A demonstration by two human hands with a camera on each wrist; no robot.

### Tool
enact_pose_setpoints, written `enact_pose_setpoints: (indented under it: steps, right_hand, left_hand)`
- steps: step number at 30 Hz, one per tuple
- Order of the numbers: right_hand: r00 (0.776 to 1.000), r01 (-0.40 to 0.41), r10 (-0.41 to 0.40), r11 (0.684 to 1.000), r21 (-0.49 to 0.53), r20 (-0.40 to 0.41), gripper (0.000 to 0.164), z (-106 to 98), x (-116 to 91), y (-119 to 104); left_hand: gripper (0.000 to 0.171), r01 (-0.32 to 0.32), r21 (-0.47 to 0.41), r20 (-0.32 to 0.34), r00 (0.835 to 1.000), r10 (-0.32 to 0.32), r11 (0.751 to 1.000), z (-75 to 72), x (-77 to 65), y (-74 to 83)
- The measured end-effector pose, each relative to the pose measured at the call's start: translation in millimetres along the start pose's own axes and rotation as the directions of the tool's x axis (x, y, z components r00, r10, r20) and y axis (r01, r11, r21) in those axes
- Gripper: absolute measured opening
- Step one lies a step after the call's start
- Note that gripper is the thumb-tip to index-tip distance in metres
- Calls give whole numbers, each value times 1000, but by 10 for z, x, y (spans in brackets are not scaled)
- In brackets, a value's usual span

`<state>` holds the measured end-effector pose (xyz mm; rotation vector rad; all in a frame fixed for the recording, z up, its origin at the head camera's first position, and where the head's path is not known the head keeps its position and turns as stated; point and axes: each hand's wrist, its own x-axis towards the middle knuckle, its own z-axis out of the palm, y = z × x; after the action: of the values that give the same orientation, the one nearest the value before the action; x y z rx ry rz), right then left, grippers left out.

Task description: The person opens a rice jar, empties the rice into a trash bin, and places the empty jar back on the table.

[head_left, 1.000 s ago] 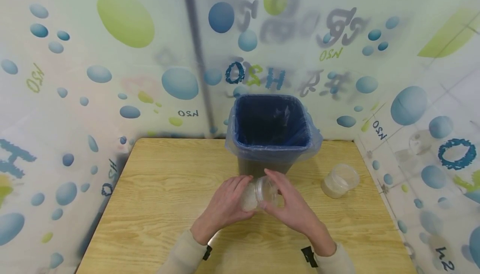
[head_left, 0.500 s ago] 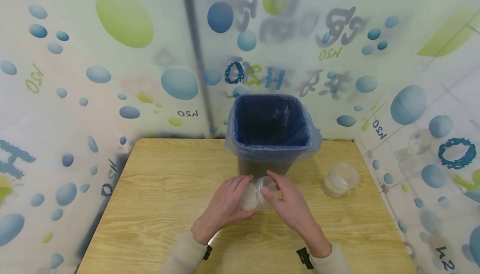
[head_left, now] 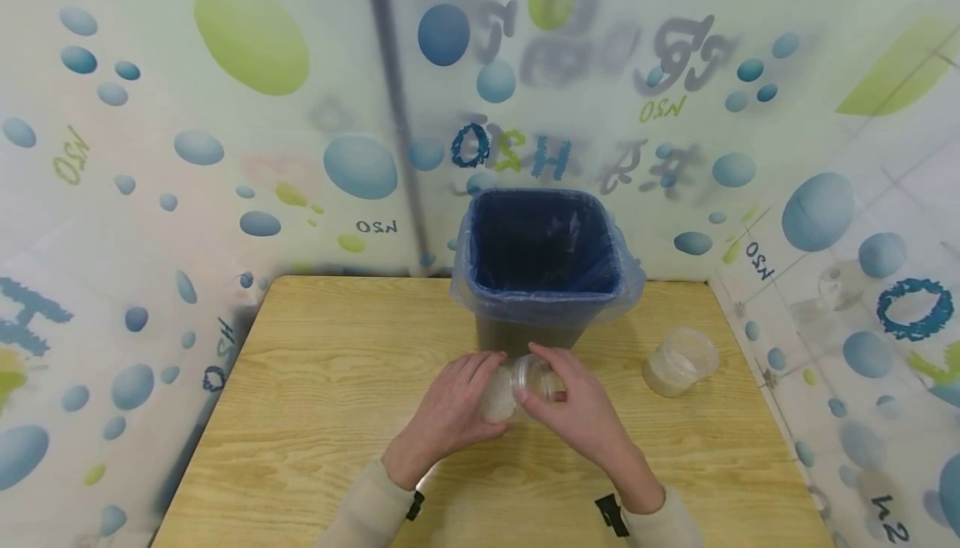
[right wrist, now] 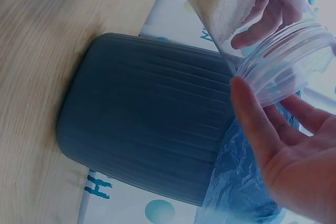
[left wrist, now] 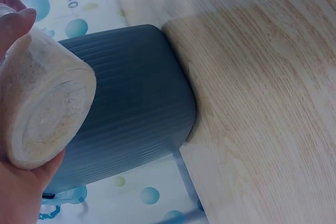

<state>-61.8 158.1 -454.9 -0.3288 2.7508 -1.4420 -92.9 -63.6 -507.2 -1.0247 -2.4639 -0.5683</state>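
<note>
My left hand [head_left: 450, 404] holds a clear plastic jar [head_left: 498, 396] tilted over on its side, mouth toward the right. White grainy stuff, rice-like, lies inside, and the left wrist view shows the jar's base [left wrist: 52, 111]. At the mouth, my right hand [head_left: 583, 416] grips a clear ridged lid [right wrist: 289, 59] between thumb and fingers. The lid meets the jar's rim; whether it is threaded on, I cannot tell. Both hands are above the table, just in front of a bin.
The dark grey bin [head_left: 525, 334] stands at the table's back, lined with a blue bag [head_left: 551, 308]. To its right sits a clear plastic container [head_left: 679, 362] with pale contents. The wooden table [head_left: 337, 364] is bounded by patterned curtains [head_left: 300, 114] behind and at the sides.
My right thumb has moved up over the lid and back down toward its near side, the fingers shifting round the rim. The left hand and jar have stayed in place.
</note>
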Motion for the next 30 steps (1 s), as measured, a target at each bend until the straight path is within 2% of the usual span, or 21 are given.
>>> enact_pose_setpoints:
  steps: [12, 20, 30]
  right_hand:
    - [983, 184, -184, 983, 0, 7, 64, -13, -37, 89]
    - [953, 303, -302, 953, -28, 31, 67, -33, -20, 117]
    - [915, 403, -399, 911, -83, 61, 69, -55, 5, 161]
  left_hand:
    - [94, 9, 3, 21, 1000, -9, 1000, 5, -15, -9]
    - [96, 12, 0, 14, 1000, -12, 1000, -8, -14, -4]
    - [95, 8, 2, 15, 1000, -8, 1000, 3, -19, -12]
